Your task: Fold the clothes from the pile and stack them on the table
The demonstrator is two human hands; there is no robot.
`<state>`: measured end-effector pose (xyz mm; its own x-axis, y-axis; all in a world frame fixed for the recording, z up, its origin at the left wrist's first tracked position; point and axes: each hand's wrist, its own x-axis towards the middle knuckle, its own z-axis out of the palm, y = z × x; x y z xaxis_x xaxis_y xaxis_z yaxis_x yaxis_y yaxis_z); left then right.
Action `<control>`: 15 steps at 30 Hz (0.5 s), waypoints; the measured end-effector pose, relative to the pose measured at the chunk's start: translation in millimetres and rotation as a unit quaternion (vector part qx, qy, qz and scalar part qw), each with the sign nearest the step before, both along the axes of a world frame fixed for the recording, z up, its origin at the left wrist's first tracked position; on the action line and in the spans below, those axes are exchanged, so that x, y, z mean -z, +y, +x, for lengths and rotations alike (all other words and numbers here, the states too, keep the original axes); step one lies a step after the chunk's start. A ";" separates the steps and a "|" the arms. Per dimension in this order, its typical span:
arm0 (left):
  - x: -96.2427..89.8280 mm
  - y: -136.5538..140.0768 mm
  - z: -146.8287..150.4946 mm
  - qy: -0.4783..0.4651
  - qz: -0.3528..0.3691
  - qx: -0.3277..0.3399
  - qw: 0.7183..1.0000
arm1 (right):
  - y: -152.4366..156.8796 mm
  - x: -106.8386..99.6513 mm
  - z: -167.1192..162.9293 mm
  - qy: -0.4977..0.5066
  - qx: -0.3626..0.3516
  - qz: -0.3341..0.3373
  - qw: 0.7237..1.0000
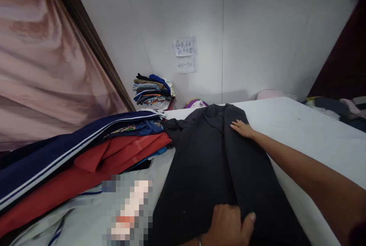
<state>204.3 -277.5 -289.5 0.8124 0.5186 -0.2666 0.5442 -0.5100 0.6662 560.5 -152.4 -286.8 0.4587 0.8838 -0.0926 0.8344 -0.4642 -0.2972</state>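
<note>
A long black coat [200, 154] lies front up on the white table, its collar toward the wall and its lower part toward me. My right hand [241, 128] rests flat on the upper right of the coat's front, fingers spread. Close to me, my left hand [227, 223] is on the lower part of the coat near the front opening. Its fingers curl down into the cloth with the tips hidden, and the thumb sticks out to the right. One short dark sleeve end reaches out at the coat's upper left, touching the clothes there.
Loose clothes lie left, including navy trousers with white stripes [82, 150] over a red garment [114, 152]. A folded clothes stack [154, 91] stands by the wall. More clothes [328, 107] lie at far right of the white table [309, 128]. A pink curtain [51, 59] hangs left.
</note>
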 end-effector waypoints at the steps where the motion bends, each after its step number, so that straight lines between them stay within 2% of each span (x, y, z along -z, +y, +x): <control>1: -7.9 -4.2 2.1 0.032 0.075 0.015 0.997 | -15.3 1.0 -8.0 0.000 -0.003 0.000 1.000; 2: -13.7 -7.3 4.0 0.046 0.118 0.025 0.992 | -31.3 2.2 -16.7 0.001 -0.007 0.001 1.000; 6: -22.1 -12.0 9.1 0.063 0.194 0.030 0.979 | -96.6 4.0 -57.9 0.013 -0.043 0.009 0.999; 11: -25.5 -13.5 8.8 0.085 0.240 0.025 0.967 | -172.2 -5.6 -116.9 0.024 -0.110 0.013 0.994; 15: -34.4 -7.6 1.4 0.109 0.247 0.012 0.963 | -219.2 -6.1 -157.7 0.016 -0.153 0.027 0.988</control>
